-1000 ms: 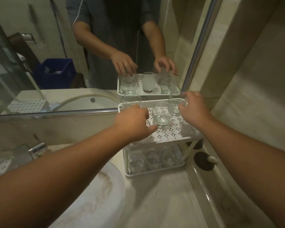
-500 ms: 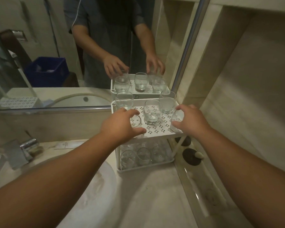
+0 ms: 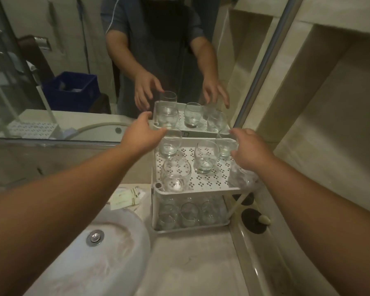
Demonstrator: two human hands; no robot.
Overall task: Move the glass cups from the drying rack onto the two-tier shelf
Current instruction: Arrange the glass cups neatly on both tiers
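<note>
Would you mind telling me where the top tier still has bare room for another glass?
On the top tier, bare perforated tray shows along the front edge, between the front-left glass and the front-right glass. The back row is crowded, with the left hand and right hand there.

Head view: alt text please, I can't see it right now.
Both hands, left hand and right hand, reach over the top tier of a white two-tier shelf against a mirror. Five glass cups stand on top, more below; a sink sits left.
</note>
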